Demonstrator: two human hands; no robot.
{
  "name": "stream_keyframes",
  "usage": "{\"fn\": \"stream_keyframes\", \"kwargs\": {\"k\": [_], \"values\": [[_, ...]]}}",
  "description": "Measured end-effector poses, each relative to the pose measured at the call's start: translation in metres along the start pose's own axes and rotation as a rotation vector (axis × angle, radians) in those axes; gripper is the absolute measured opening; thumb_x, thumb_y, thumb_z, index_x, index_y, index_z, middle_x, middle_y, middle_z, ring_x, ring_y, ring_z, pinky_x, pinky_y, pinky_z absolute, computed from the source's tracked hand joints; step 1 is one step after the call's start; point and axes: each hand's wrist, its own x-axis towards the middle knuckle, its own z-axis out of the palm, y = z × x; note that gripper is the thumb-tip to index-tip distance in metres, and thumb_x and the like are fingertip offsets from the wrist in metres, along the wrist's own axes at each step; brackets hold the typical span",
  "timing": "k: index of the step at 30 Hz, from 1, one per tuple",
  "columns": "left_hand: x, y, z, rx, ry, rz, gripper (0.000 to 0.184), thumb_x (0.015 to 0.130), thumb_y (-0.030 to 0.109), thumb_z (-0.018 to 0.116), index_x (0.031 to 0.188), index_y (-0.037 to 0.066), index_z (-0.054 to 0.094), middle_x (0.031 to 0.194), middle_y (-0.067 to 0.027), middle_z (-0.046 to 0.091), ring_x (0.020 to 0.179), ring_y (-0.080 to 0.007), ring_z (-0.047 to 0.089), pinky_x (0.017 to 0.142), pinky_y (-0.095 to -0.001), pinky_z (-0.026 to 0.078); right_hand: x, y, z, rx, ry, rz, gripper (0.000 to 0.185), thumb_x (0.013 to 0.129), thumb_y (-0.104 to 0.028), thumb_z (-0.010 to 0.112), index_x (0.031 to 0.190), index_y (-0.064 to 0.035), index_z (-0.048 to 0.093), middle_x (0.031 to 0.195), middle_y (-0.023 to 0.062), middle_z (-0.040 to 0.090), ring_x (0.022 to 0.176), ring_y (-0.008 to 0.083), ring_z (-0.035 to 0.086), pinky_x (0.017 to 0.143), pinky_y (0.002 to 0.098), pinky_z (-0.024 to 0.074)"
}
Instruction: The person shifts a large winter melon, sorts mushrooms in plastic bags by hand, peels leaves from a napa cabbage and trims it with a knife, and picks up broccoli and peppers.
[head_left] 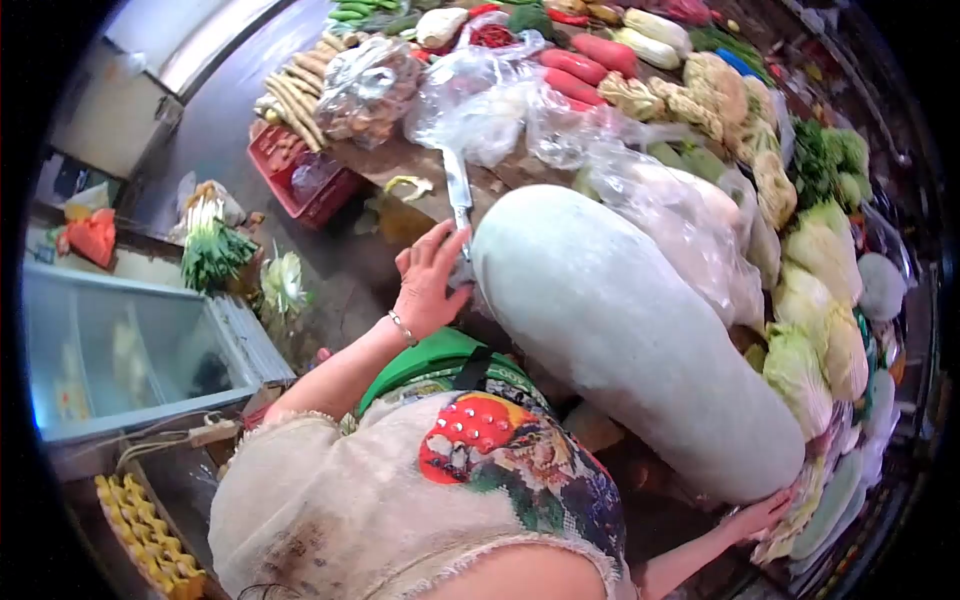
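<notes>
A huge pale winter melon (630, 330) lies diagonally over the front of the vegetable stall. My left hand (432, 280), a bracelet at its wrist, is beside the melon's upper left end with fingers apart. Its fingertips are at the lower end of a knife (457, 190), whose wide part points away from me; whether they touch it is unclear. At the melon's far lower right end, my right hand (765, 515) lies against the underside with its fingers stretched out, partly hidden by the melon. Clear plastic bags (660, 220) lie along the melon's upper side.
Chinese cabbages (815, 310) line the right side. Red radishes (575, 75) and long pale roots (295, 95) are at the back. A red crate (310, 205) sits beyond my left hand. Green onions (215, 245) and a glass-topped case (130, 350) are at the left.
</notes>
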Motion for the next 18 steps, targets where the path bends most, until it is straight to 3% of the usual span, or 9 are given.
{"fn": "stream_keyframes", "kwargs": {"k": [1, 3, 4, 7, 10, 13, 15, 18], "values": [[0.000, -0.015, 0.006, 0.055, 0.079, -0.101, 0.084, 0.066, 0.013, 0.077, 0.142, 0.013, 0.042, 0.138, -0.0148, 0.047, 0.120, -0.0318, 0.051, 0.099, -0.0438, 0.038, -0.001, -0.006, 0.007, -0.010, 0.007, -0.063, 0.046, 0.105, -0.030, 0.038, 0.136, 0.0009, 0.051, 0.139, 0.0186, 0.051, 0.124, 0.0296, 0.051, 0.106, 0.0378, 0.0381], [0.008, -0.066, 0.034, -0.060, 0.025, -0.295, 0.071, 0.071, 0.019, 0.078, 0.134, 0.008, 0.047, 0.121, -0.0168, 0.058, 0.098, -0.0314, 0.062, 0.081, -0.0396, 0.050, -0.002, -0.012, 0.013, 0.029, 0.022, -0.044, 0.046, 0.105, -0.031, 0.037, 0.135, 0.0015, 0.052, 0.139, 0.0186, 0.051, 0.123, 0.0304, 0.051, 0.106, 0.0383, 0.0383], [0.016, -0.082, 0.047, -0.061, 0.022, -0.296, 0.071, 0.071, 0.019, 0.078, 0.134, 0.008, 0.047, 0.121, -0.0168, 0.058, 0.098, -0.0314, 0.062, 0.081, -0.0396, 0.050, 0.002, -0.005, 0.009, 0.010, 0.007, -0.047, 0.046, 0.105, -0.031, 0.037, 0.135, 0.0008, 0.052, 0.139, 0.0183, 0.052, 0.123, 0.0304, 0.051, 0.106, 0.0382, 0.0381], [0.045, -0.079, 0.061, -0.408, -0.099, -0.767, 0.051, 0.080, 0.027, 0.077, 0.113, -0.003, 0.051, 0.093, -0.0151, 0.067, 0.077, -0.0210, 0.068, 0.064, -0.0341, 0.055, 0.000, -0.012, 0.001, -0.034, -0.025, 0.014, 0.046, 0.105, -0.031, 0.036, 0.137, -0.0015, 0.052, 0.140, 0.0172, 0.051, 0.124, 0.0300, 0.050, 0.106, 0.0379, 0.0375], [0.042, -0.091, 0.099, -0.773, -0.119, -0.910, 0.044, 0.083, 0.024, 0.076, 0.107, 0.000, 0.049, 0.081, -0.0114, 0.064, 0.050, -0.0178, 0.063, 0.044, -0.0312, 0.052, 0.003, -0.003, 0.004, -0.092, -0.001, -0.007, 0.045, 0.105, -0.034, 0.037, 0.137, -0.0054, 0.052, 0.141, 0.0166, 0.049, 0.125, 0.0308, 0.050, 0.104, 0.0406, 0.0411], [0.045, -0.089, 0.109, -0.980, -0.108, -1.052, 0.037, 0.082, 0.018, 0.074, 0.106, 0.002, 0.051, 0.075, -0.0064, 0.062, 0.047, -0.0145, 0.058, 0.041, -0.0289, 0.046, 0.003, 0.009, 0.000, -0.083, -0.042, -0.013, 0.047, 0.106, -0.033, 0.034, 0.140, -0.0049, 0.049, 0.144, 0.0166, 0.046, 0.128, 0.0307, 0.047, 0.108, 0.0383, 0.0358], [0.038, -0.113, 0.119, -1.032, -0.105, -0.989, 0.034, 0.082, 0.019, 0.074, 0.103, 0.003, 0.053, 0.074, -0.0046, 0.061, 0.046, -0.0129, 0.054, 0.040, -0.0277, 0.043, 0.005, 0.016, -0.003, -0.105, -0.053, -0.027, 0.048, 0.106, -0.033, 0.033, 0.142, -0.0052, 0.048, 0.145, 0.0174, 0.045, 0.130, 0.0322, 0.046, 0.109, 0.0394, 0.0342], [0.049, -0.089, 0.062, -1.096, -0.136, -0.809, 0.022, 0.086, 0.020, 0.070, 0.096, 0.005, 0.058, 0.069, -0.0001, 0.057, 0.046, -0.0074, 0.046, 0.039, -0.0229, 0.033, 0.020, 0.058, -0.010, -0.224, -0.052, -0.158, 0.049, 0.106, -0.034, 0.033, 0.142, -0.0037, 0.047, 0.146, 0.0178, 0.045, 0.131, 0.0327, 0.045, 0.110, 0.0400, 0.0330]]}}
